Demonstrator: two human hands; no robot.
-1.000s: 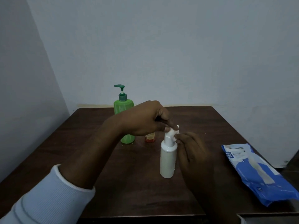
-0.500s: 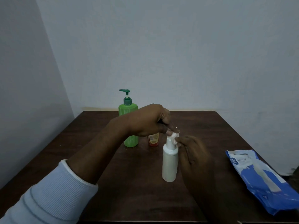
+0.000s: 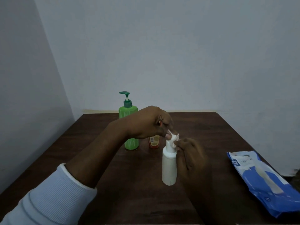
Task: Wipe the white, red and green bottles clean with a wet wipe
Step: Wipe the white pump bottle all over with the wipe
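At frame centre, the white plastic bottle [image 3: 169,166] stands on the table [image 3: 100,143]; its cap remains pinched through the white wet wipe [image 3: 173,140] by left hand [image 3: 149,123] and right hand [image 3: 189,151], so wiping continues.

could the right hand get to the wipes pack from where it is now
Probably yes: the right hand is at the white bottle with a wet wipe, and only bare table lies between it and the wipes pack.

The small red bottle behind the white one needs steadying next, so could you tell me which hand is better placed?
Probably the left hand: it hovers right over the small red bottle, while the right hand is nearer the camera.
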